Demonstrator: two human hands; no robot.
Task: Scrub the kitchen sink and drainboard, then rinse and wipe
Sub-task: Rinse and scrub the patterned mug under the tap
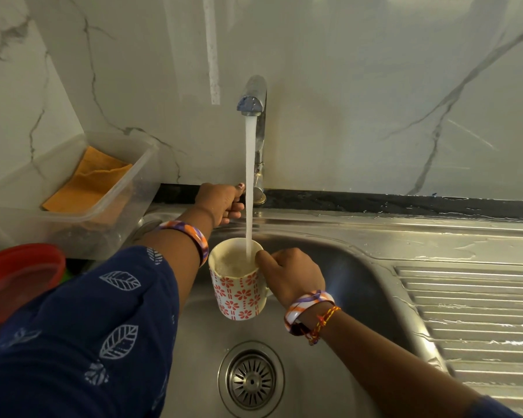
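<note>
Left hand (pixel 221 203) hides tap handle; right hand (pixel 290 274) grips mug (pixel 237 292)

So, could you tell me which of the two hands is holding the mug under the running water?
The right hand grips the red-flowered mug by its handle side; the left hand reaches back to the tap's base instead.

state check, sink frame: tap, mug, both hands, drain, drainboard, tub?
tap: running into the mug
mug: upright over the sink, filling
right hand: grips the mug
left hand: grips the tap lever
drain strainer: uncovered
drainboard: wet
clear tub: open, orange cloth inside
</note>
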